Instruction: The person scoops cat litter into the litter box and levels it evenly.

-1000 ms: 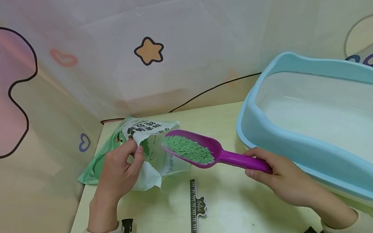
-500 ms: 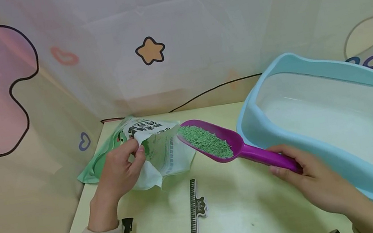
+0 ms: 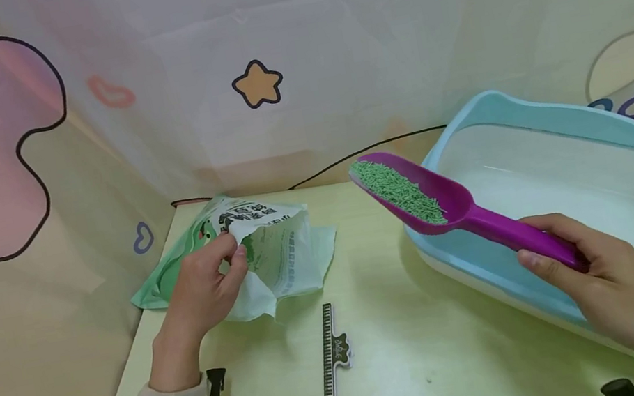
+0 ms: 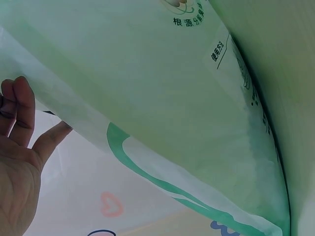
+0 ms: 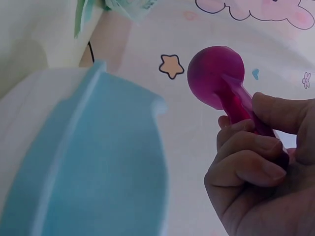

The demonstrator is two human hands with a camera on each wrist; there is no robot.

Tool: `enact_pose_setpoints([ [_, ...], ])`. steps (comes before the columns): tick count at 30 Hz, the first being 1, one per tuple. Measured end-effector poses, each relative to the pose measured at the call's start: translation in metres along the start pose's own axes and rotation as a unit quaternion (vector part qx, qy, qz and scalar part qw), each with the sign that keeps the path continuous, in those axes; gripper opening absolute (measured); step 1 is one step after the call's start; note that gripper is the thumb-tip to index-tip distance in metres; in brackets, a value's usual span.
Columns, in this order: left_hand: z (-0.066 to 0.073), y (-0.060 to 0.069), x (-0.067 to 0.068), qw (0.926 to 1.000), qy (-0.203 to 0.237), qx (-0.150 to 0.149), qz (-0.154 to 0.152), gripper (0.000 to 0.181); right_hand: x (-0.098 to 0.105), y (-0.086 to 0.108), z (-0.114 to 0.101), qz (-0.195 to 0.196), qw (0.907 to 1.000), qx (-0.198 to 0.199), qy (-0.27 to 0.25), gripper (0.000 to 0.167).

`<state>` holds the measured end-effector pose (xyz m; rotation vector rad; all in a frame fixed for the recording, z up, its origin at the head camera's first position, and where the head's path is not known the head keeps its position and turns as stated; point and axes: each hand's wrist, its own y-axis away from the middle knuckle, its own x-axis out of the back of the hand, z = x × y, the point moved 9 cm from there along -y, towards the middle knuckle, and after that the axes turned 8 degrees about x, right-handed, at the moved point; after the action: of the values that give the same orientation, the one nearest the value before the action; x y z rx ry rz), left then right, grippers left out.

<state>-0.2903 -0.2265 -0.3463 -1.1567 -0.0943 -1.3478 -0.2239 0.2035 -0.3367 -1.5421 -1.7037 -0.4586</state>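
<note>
My left hand [image 3: 205, 285] pinches the opened mouth of a green and white printed bag [image 3: 285, 253], which lies on its side at the table's back left. In the left wrist view the bag [image 4: 162, 98] fills most of the picture, with the hand [image 4: 22, 142] at its edge. A purple scoop [image 3: 458, 201] is gripped by its handle in my right hand [image 3: 612, 280]. Green pellets [image 3: 398, 190] are heaped in the scoop. It hangs over the near left rim of a light blue and white litter box [image 3: 581, 179]. From below, the right wrist view shows the scoop [image 5: 216, 73] and curled fingers [image 5: 251, 147].
A bag clip [image 3: 334, 358] with a piano-key pattern lies on the pale table [image 3: 408, 352] in front of the bag. Behind the table hangs a printed cloth [image 3: 332, 68]. The litter box takes up the table's right side.
My right hand has carried the loaded scoop rightward and up, away from the bag's mouth to the litter box's edge. The left hand has stayed on the bag.
</note>
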Motion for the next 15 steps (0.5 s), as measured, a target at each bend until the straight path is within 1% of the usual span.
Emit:
enact_pose_setpoints([
  [5,0.002,-0.001,0.001,0.9999,0.001,-0.014,0.003,0.028,0.019,0.005,0.012,0.032,0.9989,-0.026,0.020,0.035],
  [11,0.002,-0.002,0.001,0.9999,0.001,-0.010,0.000,0.029,0.033,0.011,0.031,0.051,0.9962,-0.066,0.023,0.038],
  [13,0.002,-0.002,0.001,1.0000,0.000,-0.009,-0.001,0.029,0.039,0.013,0.036,0.068,0.9946,-0.075,0.024,0.038],
  [15,0.002,-0.002,0.000,1.0000,-0.001,-0.009,-0.001,0.029,0.047,0.015,0.040,0.093,0.9927,-0.075,0.021,0.032],
])
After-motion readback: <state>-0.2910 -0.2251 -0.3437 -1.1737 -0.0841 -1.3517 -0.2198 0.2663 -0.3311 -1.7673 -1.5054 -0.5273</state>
